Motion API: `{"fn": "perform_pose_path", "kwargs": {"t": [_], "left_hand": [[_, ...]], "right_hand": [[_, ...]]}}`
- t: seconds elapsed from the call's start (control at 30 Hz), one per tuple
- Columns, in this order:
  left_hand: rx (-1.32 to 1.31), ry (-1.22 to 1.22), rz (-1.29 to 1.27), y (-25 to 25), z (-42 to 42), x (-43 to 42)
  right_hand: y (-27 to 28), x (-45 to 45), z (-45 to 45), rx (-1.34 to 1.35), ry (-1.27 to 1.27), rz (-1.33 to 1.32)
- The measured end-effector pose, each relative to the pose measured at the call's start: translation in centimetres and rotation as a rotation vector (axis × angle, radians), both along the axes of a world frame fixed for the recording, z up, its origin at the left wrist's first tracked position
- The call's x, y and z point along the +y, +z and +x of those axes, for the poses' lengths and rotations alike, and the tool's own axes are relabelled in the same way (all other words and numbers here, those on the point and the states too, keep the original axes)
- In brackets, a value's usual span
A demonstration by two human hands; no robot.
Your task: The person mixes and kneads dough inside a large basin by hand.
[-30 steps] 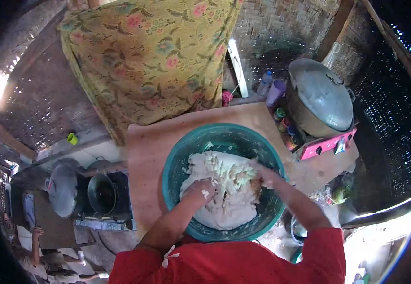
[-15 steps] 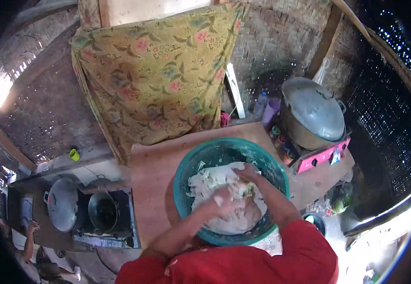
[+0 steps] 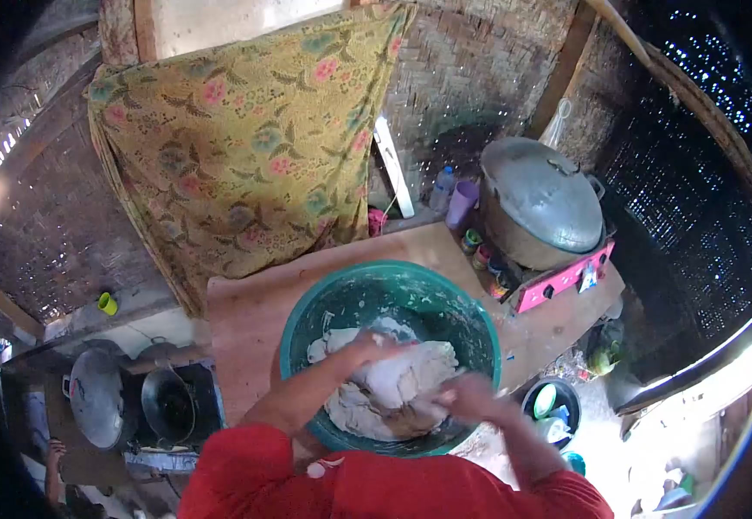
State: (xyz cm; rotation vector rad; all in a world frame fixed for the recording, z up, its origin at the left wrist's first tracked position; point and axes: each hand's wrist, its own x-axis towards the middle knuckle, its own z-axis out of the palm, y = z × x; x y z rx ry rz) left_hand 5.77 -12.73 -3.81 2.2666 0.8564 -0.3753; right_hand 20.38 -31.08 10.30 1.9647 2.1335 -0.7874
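A large green basin [image 3: 391,271] stands on the wooden table. Inside it lies a thick mass of pale dough [image 3: 406,376], lumpy and folded, with a browner patch low down. My left hand [image 3: 373,348] is on the upper left part of the dough, its fingers blurred and partly hidden against it. At the dough's right edge is my right hand [image 3: 465,398], smeared by motion, its fingers not clear.
A big lidded pot [image 3: 540,199] sits on a pink stove [image 3: 566,281] at the right. Left are another lidded pot [image 3: 97,400] and a wok [image 3: 168,405]. A purple cup [image 3: 462,206] is behind. Another person's hand [image 3: 55,450] shows lower left.
The dough has been folded and raised toward the middle of the basin. My right hand has moved from the far side down to the dough's right edge. The view has shifted.
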Motion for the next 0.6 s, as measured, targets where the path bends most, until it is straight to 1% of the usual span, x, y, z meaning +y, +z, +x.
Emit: {"fn": "perform_pose_path", "kwargs": {"t": [0.03, 0.07, 0.1, 0.13, 0.17, 0.2, 0.23, 0.27, 0.3, 0.33, 0.37, 0.4, 0.43, 0.47, 0.5, 0.57, 0.6], "left_hand": [[-0.092, 0.01, 0.201, 0.4, -1.5, -2.1], [-0.13, -0.017, 0.309, 1.8, -2.8, -4.6], [-0.169, -0.038, 0.419, 2.9, -3.9, -7.0], [-0.225, -0.056, 0.471, 2.8, -4.5, -8.6], [-0.271, -0.054, 0.528, 3.0, -5.1, -10.0], [-0.168, -0.044, 0.545, 4.2, -5.1, -10.8], [-0.237, 0.019, 0.594, 2.1, -5.1, -11.1], [-0.439, 0.047, 0.65, 1.9, -5.4, -11.1], [-0.539, 0.156, 0.553, 1.1, -5.1, -11.0], [-0.65, 0.265, 0.478, -0.6, -4.5, -10.3], [-0.615, 0.287, 0.386, -2.1, -4.3, -9.9], [-0.577, 0.311, 0.297, -3.4, -4.0, -9.5], [-0.536, 0.338, 0.213, -4.7, -3.9, -9.0], [-0.622, 0.314, 0.257, -6.7, -2.9, -8.4], [-0.704, 0.286, 0.303, -8.5, -2.1, -7.8], [-0.446, 0.23, 0.26, -2.5, -3.9, -7.9], [-0.451, 0.247, 0.279, -1.5, -5.1, -7.1]], "right_hand": [[0.8, 0.8, 1.9, -0.035, -0.002, 0.059], [-0.9, 2.5, 4.7, 0.337, -0.09, 0.085], [-1.2, 4.8, 5.2, 0.544, -0.095, 0.132], [-1.5, 7.0, 5.8, 0.75, -0.083, 0.166], [-0.6, 9.3, 4.4, 0.805, 0.035, 0.22], [-4.8, 12.1, 4.9, 0.725, 0.229, 0.275], [-10.5, 15.7, 5.8, 0.528, 0.326, 0.231], [-16.2, 19.1, 6.8, 0.337, 0.439, 0.193], [-20.0, 22.3, 6.1, 0.007, 0.457, 0.088], [-20.0, 23.9, 3.5, -0.397, 0.55, 0.088], [-25.6, 25.7, 5.5, -0.087, 0.528, 0.347], [-24.3, 25.0, 3.1, 0.035, 0.263, 0.271], [-27.5, 25.3, 2.3, -0.118, 0.298, 0.21], [-28.6, 25.5, 2.6, -0.112, 0.373, 0.226], [-28.2, 24.9, 2.6, -0.125, 0.405, 0.219], [-25.9, 23.1, 1.5, -0.079, 0.417, 0.216], [-24.6, 22.4, 1.3, -0.037, 0.418, 0.212]]}}
